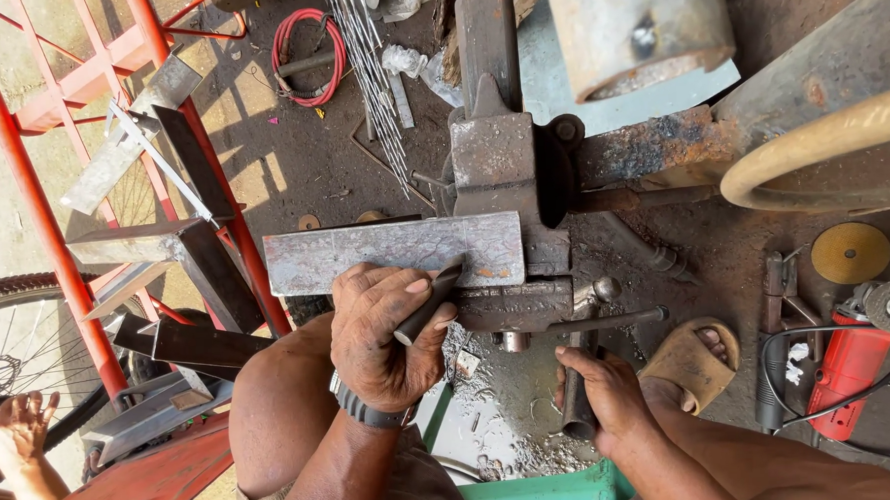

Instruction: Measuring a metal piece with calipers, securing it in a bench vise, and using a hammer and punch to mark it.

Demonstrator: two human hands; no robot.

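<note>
**Both hands closed, forearms reaching up from below**

The left hand (pixel 384 336) is curled into a firm grip, knuckles turned up, thumb pressed along the side, just below the bench vise (pixel 508 208). A dark band sits around its wrist. The right hand (pixel 608 392) is lower and to the right of the vise, fingers wrapped closed, wrist bent a little. Both forearms are bare.

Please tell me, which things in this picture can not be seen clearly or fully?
- Head view: tip of the dark tool in the left hand, hidden against the steel plate.
- Lower end of the pipe, covered by the right hand.
- Red angle grinder, cut by the right edge.
</note>
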